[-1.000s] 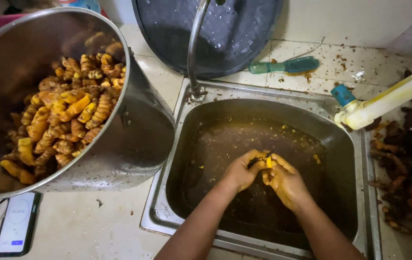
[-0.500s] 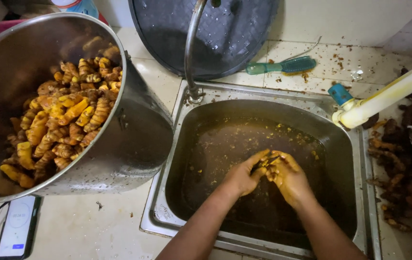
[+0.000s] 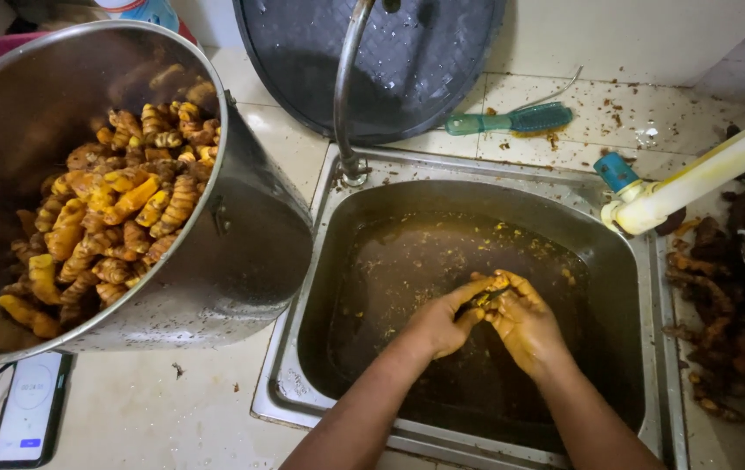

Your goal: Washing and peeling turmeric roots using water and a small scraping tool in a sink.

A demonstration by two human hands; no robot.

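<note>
Small dark root point(image 3: 487, 297), seemingly half-peeled

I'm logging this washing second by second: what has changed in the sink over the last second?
The hands, left hand and right hand, stay pressed together over the murky sink, working a small root piece; it shows less orange than before. The pot of peeled roots, brush and phone stayed put.
</note>
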